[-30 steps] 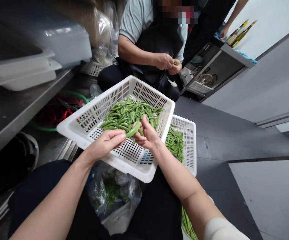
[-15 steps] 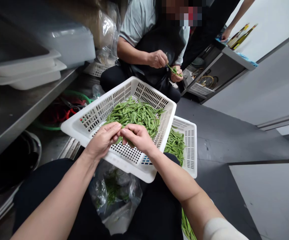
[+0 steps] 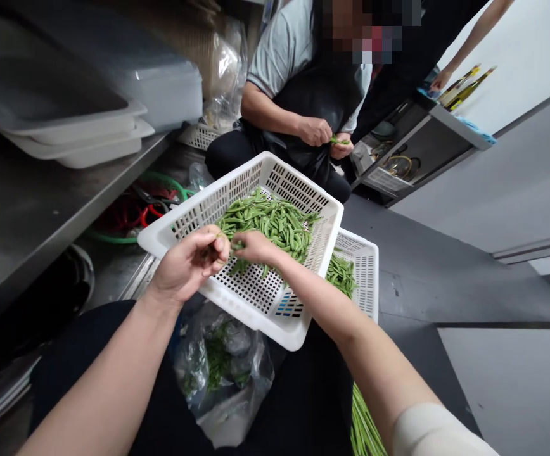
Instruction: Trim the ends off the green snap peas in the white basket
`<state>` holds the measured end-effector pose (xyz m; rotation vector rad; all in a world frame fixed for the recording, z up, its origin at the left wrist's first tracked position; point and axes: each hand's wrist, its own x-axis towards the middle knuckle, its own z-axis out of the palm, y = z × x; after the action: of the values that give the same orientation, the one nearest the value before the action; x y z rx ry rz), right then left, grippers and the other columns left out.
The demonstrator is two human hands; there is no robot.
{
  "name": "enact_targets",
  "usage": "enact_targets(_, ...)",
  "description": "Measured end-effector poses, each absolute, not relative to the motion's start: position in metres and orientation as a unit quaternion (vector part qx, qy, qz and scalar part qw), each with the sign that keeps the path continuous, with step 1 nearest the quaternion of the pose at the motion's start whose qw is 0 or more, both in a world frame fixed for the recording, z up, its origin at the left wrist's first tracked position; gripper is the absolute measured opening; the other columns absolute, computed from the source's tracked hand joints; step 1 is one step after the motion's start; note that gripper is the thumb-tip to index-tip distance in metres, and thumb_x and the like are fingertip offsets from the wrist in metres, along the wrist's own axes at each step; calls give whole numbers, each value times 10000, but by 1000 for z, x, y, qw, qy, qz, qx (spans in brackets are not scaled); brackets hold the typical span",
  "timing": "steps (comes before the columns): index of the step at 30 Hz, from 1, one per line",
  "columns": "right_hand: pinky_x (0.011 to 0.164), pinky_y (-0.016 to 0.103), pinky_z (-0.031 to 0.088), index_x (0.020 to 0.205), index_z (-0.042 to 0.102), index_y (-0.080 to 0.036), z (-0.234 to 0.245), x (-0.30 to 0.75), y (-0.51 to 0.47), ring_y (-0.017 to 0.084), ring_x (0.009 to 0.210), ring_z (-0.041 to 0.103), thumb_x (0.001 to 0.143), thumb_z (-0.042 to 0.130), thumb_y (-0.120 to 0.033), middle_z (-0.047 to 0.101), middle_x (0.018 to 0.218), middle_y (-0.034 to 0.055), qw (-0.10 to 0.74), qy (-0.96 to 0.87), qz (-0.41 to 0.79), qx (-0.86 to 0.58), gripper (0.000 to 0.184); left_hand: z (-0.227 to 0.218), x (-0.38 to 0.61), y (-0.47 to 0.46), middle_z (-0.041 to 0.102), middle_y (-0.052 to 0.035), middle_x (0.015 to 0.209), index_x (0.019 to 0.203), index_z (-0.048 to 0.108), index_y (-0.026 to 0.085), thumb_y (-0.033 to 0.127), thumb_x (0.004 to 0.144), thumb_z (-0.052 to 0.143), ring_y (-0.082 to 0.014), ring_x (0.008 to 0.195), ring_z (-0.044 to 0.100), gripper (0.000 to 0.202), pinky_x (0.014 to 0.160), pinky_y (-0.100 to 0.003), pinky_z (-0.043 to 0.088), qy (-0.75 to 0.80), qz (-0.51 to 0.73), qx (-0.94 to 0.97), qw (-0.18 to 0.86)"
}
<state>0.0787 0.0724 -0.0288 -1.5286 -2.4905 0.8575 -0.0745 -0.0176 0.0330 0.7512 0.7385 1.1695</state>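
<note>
A white perforated plastic basket (image 3: 275,332) rests tilted over my knees with a heap of green pea pods (image 3: 270,218) in it. My left hand (image 3: 187,263) is at the basket's near left rim, its thumb and forefinger pinched on something small and greenish that I cannot make out. Over the near side of the heap, my right hand (image 3: 256,246) points down and left; its fingertips are partly hidden and blurred, with green pods beside them. Below the basket, between my legs, lies a clear plastic bag (image 3: 227,361) with green scraps inside.
A second white basket (image 3: 366,278) with pods stands at the right. Long green stalks (image 3: 365,424) lie near my right leg. Opposite, a co-worker (image 3: 303,95) handles a green pod. Left are a metal shelf (image 3: 66,209) with white tubs (image 3: 94,130) and a green basket (image 3: 113,239) with red-handled scissors.
My hands, which were together at a green pod, have come apart. My right hand has turned down toward the heap. The co-worker's hands have drawn closer together. The view has shifted slightly.
</note>
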Motion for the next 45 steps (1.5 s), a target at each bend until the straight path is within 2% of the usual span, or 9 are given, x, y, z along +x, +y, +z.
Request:
enact_targets(2,703,290,427,783,621,-161,-43,72,61,184,768,589,704,623,-113,626,750,39,-90,-863,208,-452,93,33,-77,-17,476,13,510,556,501,157,219,635,554,-58,404,378,113,338,-158,185,335,513,337,715)
enact_targets(6,670,271,394,732,645,-159,-43,79,56,180,742,579,758,612,-158,623,723,58,-113,-869,185,-445,43,30,-78,-16,471,25,501,591,526,155,221,597,573,-41,381,332,81,334,-152,141,384,491,329,710)
enact_targets(10,629,227,346,824,685,-161,-15,106,53,126,667,523,825,583,-250,597,688,10,-13,-872,243,-425,135,25,-74,-15,420,63,456,682,572,156,175,589,547,-37,365,276,99,359,-155,152,482,477,358,642)
enact_targets(15,651,197,355,814,685,-135,12,126,27,96,660,515,831,572,-260,595,698,-16,157,-821,346,-426,169,19,-62,-13,416,47,445,523,520,166,234,621,535,-71,424,335,120,410,-189,233,551,423,463,551)
enact_targets(25,663,217,362,714,653,-148,13,124,15,104,678,524,792,618,-243,594,682,-6,245,-807,351,-407,127,7,-47,-10,412,32,461,480,479,170,222,593,513,-62,416,301,130,383,-180,177,484,401,449,635)
enact_targets(28,542,202,335,706,620,-159,11,120,14,75,550,444,745,666,-325,512,585,-41,347,-690,481,-416,176,9,-47,-9,403,45,473,502,463,170,255,575,522,-37,384,255,127,363,-169,147,470,414,418,658)
enact_targets(32,365,165,161,787,569,-182,15,128,23,28,378,243,721,678,-377,362,492,-106,475,-419,670,-386,233,14,-50,-8,396,56,457,510,477,156,258,555,547,-13,358,228,132,352,-154,119,459,411,377,692)
enact_targets(41,312,134,142,786,557,-140,14,111,10,3,326,277,678,739,-357,491,469,-88,406,-391,751,-344,304,12,-35,-13,487,19,542,582,498,170,355,681,484,-80,448,378,210,393,-185,275,500,387,485,604)
enact_targets(45,309,131,127,812,562,-141,14,107,11,-5,314,245,769,669,-431,477,464,-93,419,-365,753,-352,313,11,-37,-14,435,40,550,593,457,183,429,724,499,-76,467,353,283,423,-193,275,477,412,526,571)
